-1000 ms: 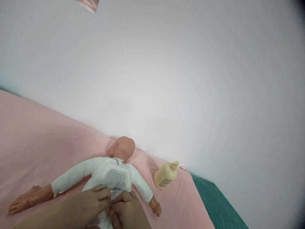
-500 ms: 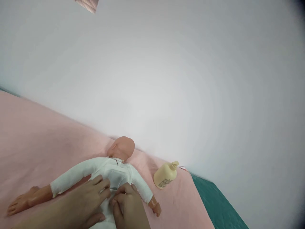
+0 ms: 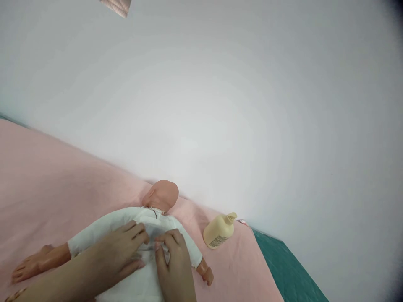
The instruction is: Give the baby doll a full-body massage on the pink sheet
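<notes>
A baby doll (image 3: 162,195) with a smooth plastic head and a white cloth body (image 3: 138,214) lies on the pink sheet, its arms spread out. Both hands work at its torso, where a greyish rectangular panel (image 3: 153,230) shows between them. My left hand (image 3: 126,245) comes in from the lower left, fingers bent over the white cloth, thumb lower down. On the other side, my right hand (image 3: 176,260) pinches at the cloth near the panel's lower edge with thumb and fingertips. Just what lies between the fingertips is partly hidden.
A pale yellow pump bottle (image 3: 218,230) stands on the pink sheet (image 3: 78,176), right of the doll. Beyond the sheet's right edge is a green surface (image 3: 283,264). A white wall (image 3: 220,105) rises behind, with a quilted pink piece (image 3: 118,6) at the top.
Both hands have shifted slightly up the doll's torso, toward its head, and the right hand's fingertips have moved a little rightward. More white cloth shows below the hands. The bottle stays put.
</notes>
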Action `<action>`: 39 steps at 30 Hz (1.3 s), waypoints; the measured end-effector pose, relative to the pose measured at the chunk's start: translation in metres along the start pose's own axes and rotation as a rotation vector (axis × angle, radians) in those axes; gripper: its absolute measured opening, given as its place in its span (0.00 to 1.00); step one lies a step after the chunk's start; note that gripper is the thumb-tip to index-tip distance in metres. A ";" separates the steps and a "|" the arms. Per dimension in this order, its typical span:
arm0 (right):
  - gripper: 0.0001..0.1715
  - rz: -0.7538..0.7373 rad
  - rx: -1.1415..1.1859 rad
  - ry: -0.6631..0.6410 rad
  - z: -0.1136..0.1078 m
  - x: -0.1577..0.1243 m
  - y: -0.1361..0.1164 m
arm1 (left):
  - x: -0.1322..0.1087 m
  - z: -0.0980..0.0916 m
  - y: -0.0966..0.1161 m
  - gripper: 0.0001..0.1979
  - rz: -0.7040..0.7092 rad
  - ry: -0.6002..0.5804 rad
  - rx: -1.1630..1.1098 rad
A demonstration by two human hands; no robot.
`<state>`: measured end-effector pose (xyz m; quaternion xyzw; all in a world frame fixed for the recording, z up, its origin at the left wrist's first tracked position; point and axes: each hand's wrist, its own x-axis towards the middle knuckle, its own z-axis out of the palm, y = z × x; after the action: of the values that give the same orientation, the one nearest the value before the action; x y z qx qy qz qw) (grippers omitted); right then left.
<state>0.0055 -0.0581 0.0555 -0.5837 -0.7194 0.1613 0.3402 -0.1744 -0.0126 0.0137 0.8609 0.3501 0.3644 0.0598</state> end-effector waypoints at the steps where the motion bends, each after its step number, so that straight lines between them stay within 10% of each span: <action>1: 0.13 0.006 0.033 0.030 0.000 0.001 0.001 | 0.004 -0.003 -0.003 0.11 0.006 -0.015 0.002; 39: 0.26 0.066 0.069 -0.082 0.016 0.012 0.019 | 0.001 0.035 -0.037 0.15 -0.050 0.022 0.034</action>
<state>0.0077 -0.0384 0.0355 -0.5878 -0.7072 0.2208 0.3249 -0.1710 0.0210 -0.0240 0.8486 0.3785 0.3662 0.0502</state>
